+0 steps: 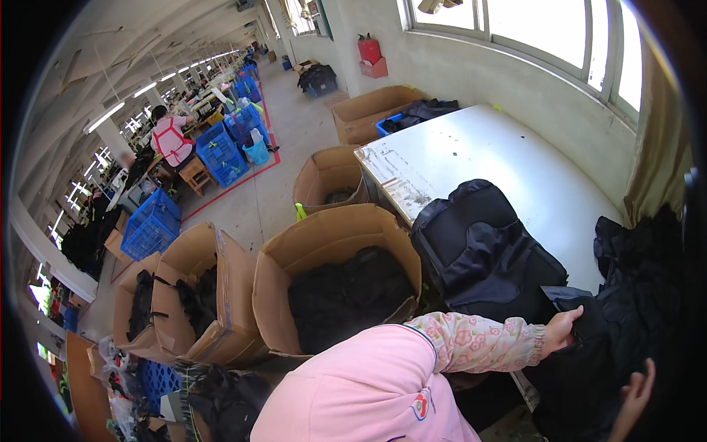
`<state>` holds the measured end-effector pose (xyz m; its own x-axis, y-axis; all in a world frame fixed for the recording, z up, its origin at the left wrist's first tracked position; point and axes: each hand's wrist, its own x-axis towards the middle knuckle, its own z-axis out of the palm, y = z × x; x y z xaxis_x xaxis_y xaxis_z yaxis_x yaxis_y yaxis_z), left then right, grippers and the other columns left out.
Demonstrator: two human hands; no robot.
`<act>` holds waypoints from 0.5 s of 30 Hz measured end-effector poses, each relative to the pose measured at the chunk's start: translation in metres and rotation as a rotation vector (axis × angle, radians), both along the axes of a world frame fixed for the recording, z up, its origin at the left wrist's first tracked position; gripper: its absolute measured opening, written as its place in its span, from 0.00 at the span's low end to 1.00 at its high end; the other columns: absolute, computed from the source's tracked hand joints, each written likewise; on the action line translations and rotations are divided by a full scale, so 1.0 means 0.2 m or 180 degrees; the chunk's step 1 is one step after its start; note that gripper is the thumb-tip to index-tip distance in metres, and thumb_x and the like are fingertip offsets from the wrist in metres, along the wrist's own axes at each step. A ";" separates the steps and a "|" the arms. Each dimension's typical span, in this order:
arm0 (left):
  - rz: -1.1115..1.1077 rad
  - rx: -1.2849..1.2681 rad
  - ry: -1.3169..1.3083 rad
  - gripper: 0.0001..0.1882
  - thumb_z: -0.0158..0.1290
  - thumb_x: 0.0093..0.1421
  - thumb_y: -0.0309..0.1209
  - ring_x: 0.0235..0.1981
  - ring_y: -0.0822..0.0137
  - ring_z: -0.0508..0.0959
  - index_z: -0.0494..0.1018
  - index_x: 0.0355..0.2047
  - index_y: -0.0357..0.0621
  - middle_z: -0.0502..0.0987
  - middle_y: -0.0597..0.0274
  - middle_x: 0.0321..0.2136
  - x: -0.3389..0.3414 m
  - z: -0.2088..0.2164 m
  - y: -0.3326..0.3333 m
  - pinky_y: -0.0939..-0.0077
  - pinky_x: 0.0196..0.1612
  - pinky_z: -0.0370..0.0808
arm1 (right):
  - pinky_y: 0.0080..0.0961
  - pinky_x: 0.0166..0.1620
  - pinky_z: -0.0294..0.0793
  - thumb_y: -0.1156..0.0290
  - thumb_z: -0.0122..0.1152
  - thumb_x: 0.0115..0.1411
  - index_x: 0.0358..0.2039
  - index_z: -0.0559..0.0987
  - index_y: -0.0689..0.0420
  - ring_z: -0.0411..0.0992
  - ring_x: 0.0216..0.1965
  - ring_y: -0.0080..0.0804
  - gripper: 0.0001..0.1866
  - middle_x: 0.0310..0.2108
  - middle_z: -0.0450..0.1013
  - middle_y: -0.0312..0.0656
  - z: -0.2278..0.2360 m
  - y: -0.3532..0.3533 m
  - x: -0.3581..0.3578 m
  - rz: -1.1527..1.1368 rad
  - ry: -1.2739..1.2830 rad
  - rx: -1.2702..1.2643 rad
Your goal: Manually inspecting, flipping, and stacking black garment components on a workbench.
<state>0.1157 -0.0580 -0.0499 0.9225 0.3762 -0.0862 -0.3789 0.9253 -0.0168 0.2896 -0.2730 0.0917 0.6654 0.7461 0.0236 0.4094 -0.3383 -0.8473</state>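
Observation:
My left hand (562, 331), at the end of a flowered sleeve, is closed on the edge of a black fabric piece (582, 368) at the right front of the white table. Lower right, my right hand (638, 390) is beside the same fabric with its fingers apart and nothing in them. A black bag-like sewn piece (486, 258) with shiny panels lies on the table, just beyond my left hand. More black fabric (637, 295) is heaped at the table's right end. How far the held piece reaches under the heap is hidden.
The white table (515, 155) stands against the windowed wall. Left of it is a large cardboard box (272, 295) of black pieces, with other cardboard boxes (239, 287) around. Blue crates (152, 223) and a seated person in pink (171, 138) are across the aisle.

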 end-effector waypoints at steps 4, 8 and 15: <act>0.0199 -0.0137 0.0023 0.24 0.42 0.68 0.46 0.44 0.54 0.79 0.73 0.46 0.35 0.80 0.52 0.43 0.01 0.03 -0.07 0.60 0.52 0.73 | 0.37 0.68 0.44 0.62 0.70 0.54 0.69 0.47 0.51 0.48 0.68 0.48 0.50 0.66 0.51 0.57 -0.20 0.15 -0.83 0.1125 -0.0896 -0.0467; 0.0285 0.0097 0.0112 0.25 0.45 0.67 0.46 0.43 0.55 0.79 0.74 0.46 0.34 0.80 0.52 0.42 0.08 -0.03 -0.17 0.61 0.52 0.74 | 0.28 0.61 0.58 0.79 0.58 0.59 0.61 0.60 0.64 0.61 0.58 0.32 0.30 0.58 0.62 0.46 -0.82 0.24 -0.89 0.0600 0.0862 0.1401; -0.0221 0.1792 0.0165 0.22 0.44 0.68 0.45 0.47 0.63 0.77 0.69 0.52 0.40 0.76 0.58 0.48 -0.38 0.24 0.02 0.67 0.51 0.73 | 0.22 0.55 0.64 0.82 0.48 0.62 0.54 0.70 0.67 0.69 0.49 0.26 0.19 0.48 0.72 0.40 -0.67 0.40 -0.84 0.0310 0.0703 0.1945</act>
